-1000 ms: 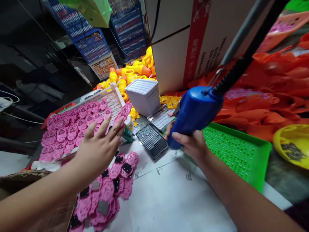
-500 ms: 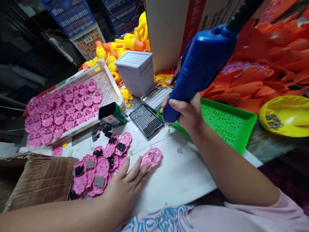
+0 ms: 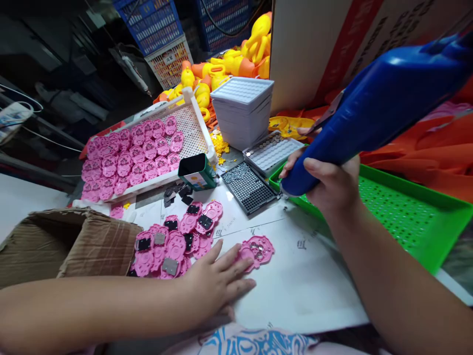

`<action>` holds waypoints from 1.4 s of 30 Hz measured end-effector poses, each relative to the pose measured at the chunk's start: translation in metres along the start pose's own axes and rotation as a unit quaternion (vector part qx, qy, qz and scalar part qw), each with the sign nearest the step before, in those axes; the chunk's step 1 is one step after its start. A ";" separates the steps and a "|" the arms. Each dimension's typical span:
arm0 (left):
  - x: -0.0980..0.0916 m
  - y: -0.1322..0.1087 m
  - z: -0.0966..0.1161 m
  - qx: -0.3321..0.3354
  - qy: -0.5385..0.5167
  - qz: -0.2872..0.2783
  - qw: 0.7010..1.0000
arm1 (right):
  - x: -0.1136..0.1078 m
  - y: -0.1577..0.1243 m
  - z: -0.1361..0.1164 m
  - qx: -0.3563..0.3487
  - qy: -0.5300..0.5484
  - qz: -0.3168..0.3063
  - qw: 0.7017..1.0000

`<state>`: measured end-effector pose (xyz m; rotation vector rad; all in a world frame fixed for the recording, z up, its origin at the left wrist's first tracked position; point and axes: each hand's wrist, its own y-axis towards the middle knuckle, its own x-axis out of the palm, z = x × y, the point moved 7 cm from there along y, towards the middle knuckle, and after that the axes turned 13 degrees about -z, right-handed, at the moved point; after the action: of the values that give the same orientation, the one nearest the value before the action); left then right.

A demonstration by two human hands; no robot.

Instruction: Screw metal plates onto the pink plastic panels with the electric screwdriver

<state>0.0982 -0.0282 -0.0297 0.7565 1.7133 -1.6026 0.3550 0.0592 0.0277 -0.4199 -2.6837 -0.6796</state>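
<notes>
My right hand (image 3: 334,185) is wrapped round a blue electric screwdriver (image 3: 369,106). Its tip points down at the right corner of a black perforated screw tray (image 3: 249,190), which holds many small screws; whether tip and tray touch, I cannot tell. My left hand (image 3: 216,281) lies flat on the white work surface with its fingers spread. Its fingertips reach the near-left edge of a single pink plastic casing (image 3: 259,250) with small metal parts in its middle. Left of that hand is a heap of pink casings (image 3: 175,246), several with black or grey square pads.
A white crate (image 3: 194,130) holds rows of pink casings. Beside it stand a dark green tin (image 3: 197,172) and a stack of white trays (image 3: 242,111). A green basket (image 3: 406,217) lies under my right forearm. An open cardboard box (image 3: 96,241) sits at left.
The view has turned, so most things appear farther right. My left fingers have spread wider beside the pink casing. The screwdriver leans more to the right, its tip still by the screw tray.
</notes>
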 end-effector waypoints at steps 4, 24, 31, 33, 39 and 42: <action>-0.022 -0.013 -0.008 0.041 -0.006 0.070 0.997 | -0.001 -0.001 -0.002 -0.006 0.004 0.013 1.000; 0.005 -0.039 -0.221 -0.371 -0.163 -0.005 0.914 | -0.005 0.001 -0.002 0.012 0.020 0.024 0.999; 0.004 -0.036 -0.216 -0.373 -0.112 -0.035 0.920 | -0.003 0.003 0.000 0.001 0.019 0.001 1.000; 0.001 -0.036 -0.215 -0.375 -0.099 -0.037 0.921 | -0.004 0.003 0.001 0.000 0.022 0.003 1.000; -0.024 -0.046 -0.222 -0.407 -0.080 -0.014 0.910 | -0.002 0.003 0.000 0.008 0.012 -0.012 1.000; -0.051 -0.051 -0.209 -0.410 -0.090 0.023 0.907 | -0.003 0.002 0.000 0.020 0.012 0.008 1.000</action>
<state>0.0719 0.1769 0.0474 0.2085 1.9647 -0.7424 0.3587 0.0602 0.0271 -0.4212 -2.6643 -0.6204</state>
